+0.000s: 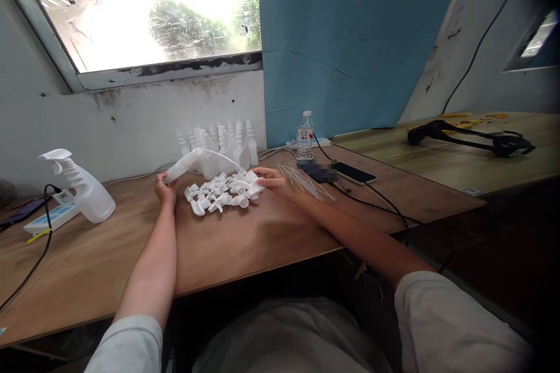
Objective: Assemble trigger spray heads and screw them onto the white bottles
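Observation:
My left hand (164, 189) grips a white spray bottle (184, 165), tilted with its neck toward the right. From the neck a thin white dip tube (221, 157) arcs over to a white trigger spray head (254, 184). That spray head is held in the fingers of my right hand (272, 182). Between and below my hands lies a pile of loose white trigger spray heads (214, 193). Whether the tube's end sits inside the bottle neck is too small to tell.
Several white bottles (225, 143) stand against the wall. A complete spray bottle (90, 189) stands left beside a power strip (55, 218). Loose thin tubes (306, 182), a water bottle (305, 137), a phone (355, 172) and black cables lie right. A black strapped device (472, 139) rests on another table.

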`<action>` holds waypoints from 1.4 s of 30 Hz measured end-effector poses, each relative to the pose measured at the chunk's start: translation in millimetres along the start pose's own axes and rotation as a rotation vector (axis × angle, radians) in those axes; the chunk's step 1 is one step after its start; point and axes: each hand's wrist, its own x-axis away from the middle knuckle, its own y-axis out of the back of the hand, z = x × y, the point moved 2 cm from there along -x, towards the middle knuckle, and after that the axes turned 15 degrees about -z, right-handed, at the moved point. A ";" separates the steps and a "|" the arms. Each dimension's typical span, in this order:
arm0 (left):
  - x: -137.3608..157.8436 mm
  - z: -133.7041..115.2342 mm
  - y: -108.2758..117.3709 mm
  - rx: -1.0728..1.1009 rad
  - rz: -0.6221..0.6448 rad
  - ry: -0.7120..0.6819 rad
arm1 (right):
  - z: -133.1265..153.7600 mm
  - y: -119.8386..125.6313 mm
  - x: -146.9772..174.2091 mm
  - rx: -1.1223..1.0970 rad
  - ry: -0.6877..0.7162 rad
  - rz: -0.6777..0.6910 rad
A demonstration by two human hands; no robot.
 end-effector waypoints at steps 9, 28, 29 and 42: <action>1.5 -9.4 3.8 -0.081 -0.029 -0.020 | -2.9 0.2 -0.1 0.010 -0.022 -0.022; 100.7 -174.9 32.8 0.225 0.215 -0.466 | 86.4 -5.3 -9.0 -0.262 -0.087 -0.015; 105.0 -179.2 32.6 0.225 0.228 -0.450 | 94.0 -5.7 -9.5 -0.230 -0.016 -0.044; 165.4 -198.4 33.4 0.466 0.981 -0.101 | 92.7 -38.4 -25.6 -0.188 0.196 -0.083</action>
